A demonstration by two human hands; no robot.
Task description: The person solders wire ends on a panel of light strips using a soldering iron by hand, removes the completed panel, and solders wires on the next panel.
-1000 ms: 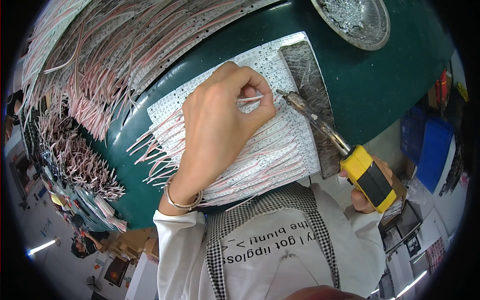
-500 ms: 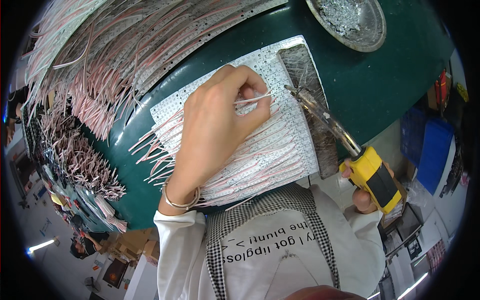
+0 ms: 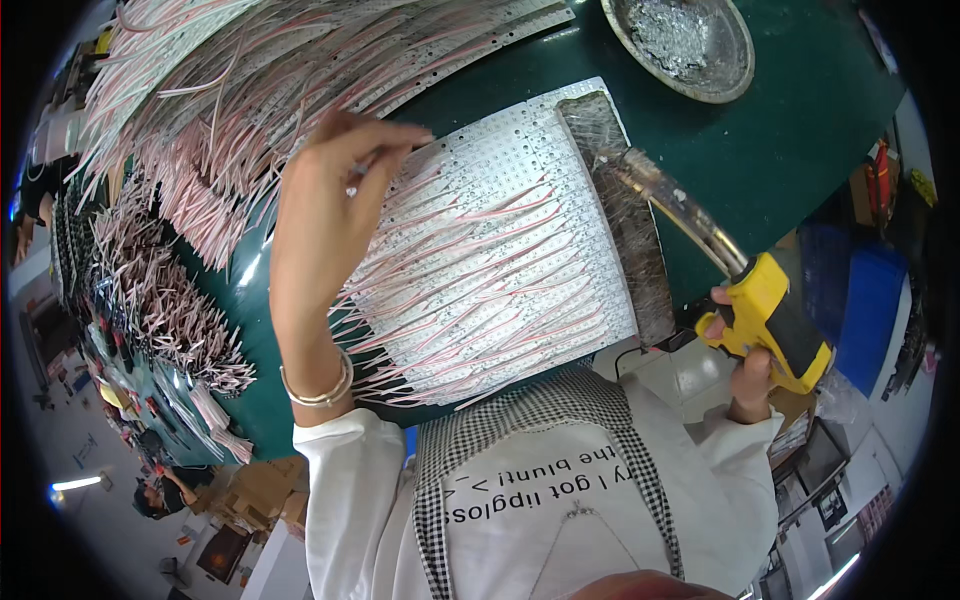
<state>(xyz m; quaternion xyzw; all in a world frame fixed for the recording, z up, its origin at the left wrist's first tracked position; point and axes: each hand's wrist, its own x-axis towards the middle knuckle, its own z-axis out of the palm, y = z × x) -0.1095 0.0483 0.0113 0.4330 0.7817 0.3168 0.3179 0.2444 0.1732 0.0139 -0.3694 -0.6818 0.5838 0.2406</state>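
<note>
- The left hand [image 3: 325, 215] is up over the far left corner of the white strip panel [image 3: 520, 190], fingers pinched together on what looks like the end of a thin pink-and-white wire lead [image 3: 352, 180]; the grip itself is small in the picture, so I can only say the fingertips are closed.
- The right hand [image 3: 745, 355] is wrapped tight round the grip of a yellow-and-black glue gun [image 3: 770, 320], off the near right corner of the green table [image 3: 800, 130].
- The gun's long clear nozzle [image 3: 680, 210] angles up and left, its tip over the grey, crusted mat [image 3: 625, 220] that runs down the panel's right edge.
- The panel lies flat in front of the person, rows of white strips side by side, and pink leads [image 3: 470, 300] trail off most rows toward the lower left.
- By my reading that panel is well along: nearly every row shows a lead already attached.
- What is left looks like the top rows near the left hand, where the strips seem bare.
- A big heap of finished wired strips [image 3: 250, 70] covers the far left of the table, so plenty looks done already.
- More loose bundles of leads [image 3: 160, 300] wait at the left edge.
- A round metal dish [image 3: 680, 45] of silvery scraps sits at the far side, untouched.
</note>
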